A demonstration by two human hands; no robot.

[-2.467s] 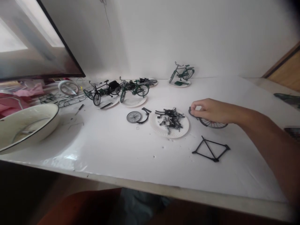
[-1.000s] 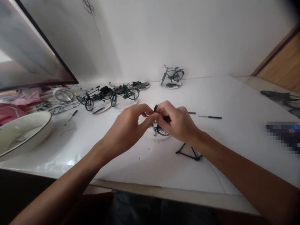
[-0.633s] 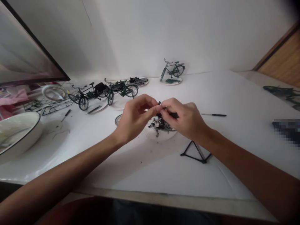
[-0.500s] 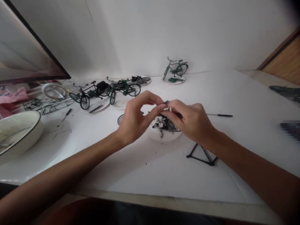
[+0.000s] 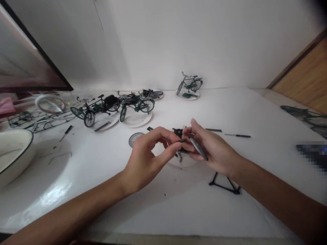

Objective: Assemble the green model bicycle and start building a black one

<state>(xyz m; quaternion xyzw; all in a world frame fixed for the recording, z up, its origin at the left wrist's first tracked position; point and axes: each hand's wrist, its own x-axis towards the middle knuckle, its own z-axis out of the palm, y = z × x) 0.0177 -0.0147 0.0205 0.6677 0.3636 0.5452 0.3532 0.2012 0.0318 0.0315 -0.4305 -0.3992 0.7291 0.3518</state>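
Over a white plate (image 5: 187,162) of miniature bicycle parts, both my hands are raised close together. My left hand (image 5: 144,158) pinches a small dark piece (image 5: 183,140) between thumb and forefinger. With its palm turned inward, my right hand (image 5: 217,149) holds a small bicycle wheel (image 5: 198,147), seen nearly edge-on; some of its fingers touch or nearly touch the dark piece. Partly hidden behind the hands are black and silver parts (image 5: 180,157) on the plate. Another spoked wheel (image 5: 135,139) lies left of them. A black bicycle frame (image 5: 224,190) rests below my right wrist.
Several model bicycles (image 5: 136,105) stand at the back left. A green one (image 5: 190,84) leans by the wall. A screwdriver (image 5: 237,135) lies right, another dark-handled tool (image 5: 66,132) left. A white bowl (image 5: 17,136) occupies the left edge; a dark frame (image 5: 304,115) lies far right.
My right hand has turned over, bringing the wheel into sight. Both hands sit lower in the picture, and the whole view has shifted, with the table appearing lower.
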